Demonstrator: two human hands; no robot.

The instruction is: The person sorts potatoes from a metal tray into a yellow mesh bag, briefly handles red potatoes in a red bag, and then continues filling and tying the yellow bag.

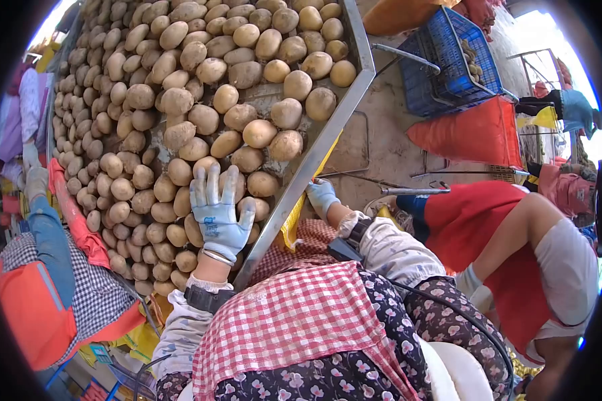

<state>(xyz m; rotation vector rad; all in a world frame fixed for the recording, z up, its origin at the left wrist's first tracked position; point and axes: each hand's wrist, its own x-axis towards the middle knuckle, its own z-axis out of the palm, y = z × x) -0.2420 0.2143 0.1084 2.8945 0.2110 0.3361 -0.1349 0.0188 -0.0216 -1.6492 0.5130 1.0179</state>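
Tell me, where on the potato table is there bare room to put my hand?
Bare metal shows on the table in its near-right corner, between the last potatoes and the steel rim. The rest is crowded with heaped potatoes. The left hand lies flat on potatoes; the right hand is outside the rim by a yellow bag.

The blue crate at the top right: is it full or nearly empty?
Nearly empty. The blue crate shows bare mesh walls and floor, with only a few potatoes lying inside near one corner.
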